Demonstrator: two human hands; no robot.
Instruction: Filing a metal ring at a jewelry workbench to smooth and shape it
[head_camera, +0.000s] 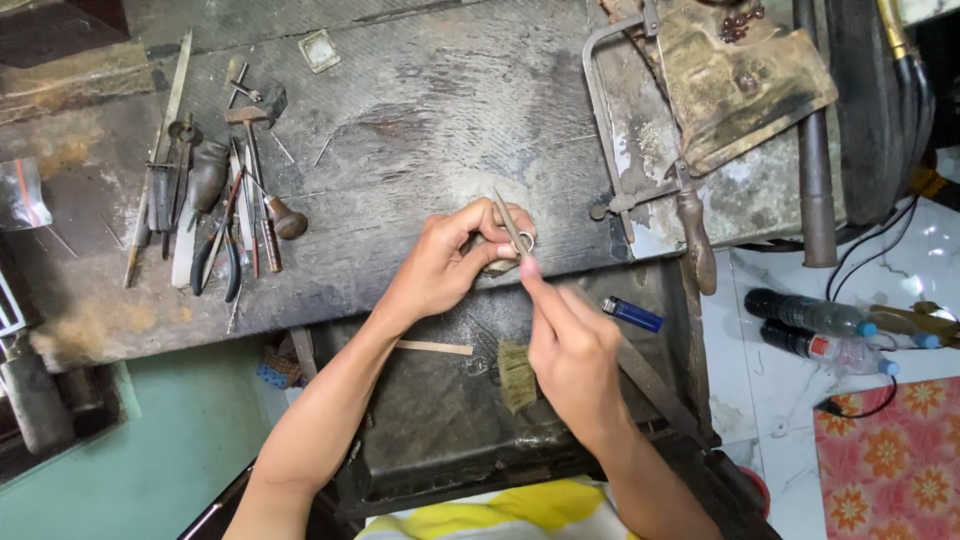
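Packaging first: a small clear plastic bag (22, 195) with a red mark lies at the far left edge of your bench, and two plastic bottles (815, 330) with blue caps lie side by side on the white tiled floor (760, 400) to your right, one banded with a red label, next to a red flowered mat (890, 460). Your worn grey wooden bench (430, 110) carries a row of hand tools (215, 205) at the left: pliers, files and a small hammer. A saw frame (640, 130) with a wooden handle lies at the right of the bench. Below the bench edge a dark metal tray (440, 400) holds a blue lighter (632, 314), a small brush (517, 375) and a thin wooden stick (433, 347). Your left hand (445, 265) has its fingers curled tight, pinching a small silver ring (525, 244) at the bench edge. Your right hand (570, 350) is closed around a slim metal file (510, 220), index finger stretched along it, and the file's shaft touches the ring.
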